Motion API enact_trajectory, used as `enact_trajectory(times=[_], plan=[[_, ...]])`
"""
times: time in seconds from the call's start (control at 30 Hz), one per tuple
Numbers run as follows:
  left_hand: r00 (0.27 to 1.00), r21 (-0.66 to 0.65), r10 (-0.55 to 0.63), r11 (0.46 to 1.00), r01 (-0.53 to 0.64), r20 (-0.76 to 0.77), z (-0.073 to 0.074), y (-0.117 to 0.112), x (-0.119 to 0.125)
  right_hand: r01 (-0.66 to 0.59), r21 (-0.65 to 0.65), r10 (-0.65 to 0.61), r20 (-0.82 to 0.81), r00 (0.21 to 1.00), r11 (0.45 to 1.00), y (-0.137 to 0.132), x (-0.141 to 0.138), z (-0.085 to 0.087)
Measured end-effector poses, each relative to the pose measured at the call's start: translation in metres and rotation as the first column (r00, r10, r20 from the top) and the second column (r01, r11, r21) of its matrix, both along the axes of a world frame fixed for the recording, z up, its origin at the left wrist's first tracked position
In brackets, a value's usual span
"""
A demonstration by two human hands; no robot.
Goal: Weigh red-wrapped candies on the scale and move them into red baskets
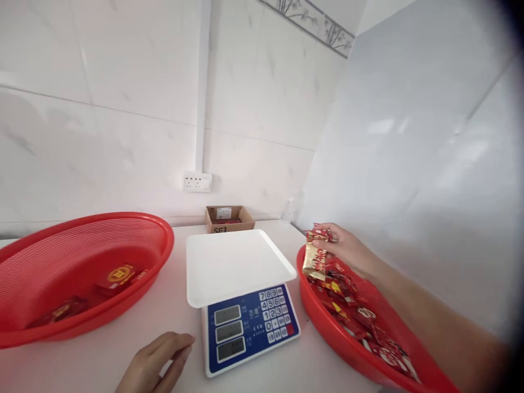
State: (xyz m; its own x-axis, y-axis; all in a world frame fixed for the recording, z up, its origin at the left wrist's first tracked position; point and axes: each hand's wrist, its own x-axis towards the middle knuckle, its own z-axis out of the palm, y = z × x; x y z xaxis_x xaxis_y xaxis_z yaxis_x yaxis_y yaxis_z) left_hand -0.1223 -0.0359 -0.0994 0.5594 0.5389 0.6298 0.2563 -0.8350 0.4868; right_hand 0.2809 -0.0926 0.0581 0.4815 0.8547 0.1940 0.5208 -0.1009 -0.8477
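Hanging from the right hand (341,243), a gold packet (313,262) with red characters is held over the far end of a red basket (327,334) of packets. Beside the left hand (158,361), loosely curled and free, digits 0 to 9 can be read on a blue-faced scale (251,330). "SF" is printed on a box (236,227) beyond both hands. White tabletop (77,363) is left between the left hand and a second basket (102,240), backed by marbled wall (102,136).
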Motion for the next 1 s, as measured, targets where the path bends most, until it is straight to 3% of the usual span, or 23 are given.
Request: enact_trajectory(times=[0.17,0.3,0.5,0.63,0.83,1.0], plan=[[0.999,-0.015,0.035,0.999,-0.036,-0.039,0.012,-0.008,0.0,-0.194,0.019,0.195,-0.121,0.973,0.981,0.067,-0.072,-0.014],[0.996,-0.036,0.061,0.997,-0.064,-0.063,0.012,-0.007,-0.003,-0.25,-0.005,0.246,-0.171,0.954,0.968,0.092,-0.103,-0.036],[0.992,-0.077,0.091,0.992,-0.098,-0.091,0.008,-0.006,-0.002,-0.226,0.003,0.226,0.009,0.974,0.974,0.097,-0.087,-0.056],[0.991,-0.09,0.074,0.992,-0.084,-0.113,0.008,-0.007,-0.001,-0.205,0.035,0.204,0.052,0.978,0.978,0.097,-0.086,-0.055],[0.989,-0.138,0.092,0.985,-0.108,-0.112,0.012,-0.008,-0.003,-0.186,0.044,0.15,0.432,0.889,0.982,0.106,-0.102,-0.049],[0.989,-0.148,0.096,0.983,-0.112,-0.111,0.011,-0.007,-0.003,-0.175,0.06,0.12,0.513,0.85,0.983,0.112,-0.097,-0.048]])
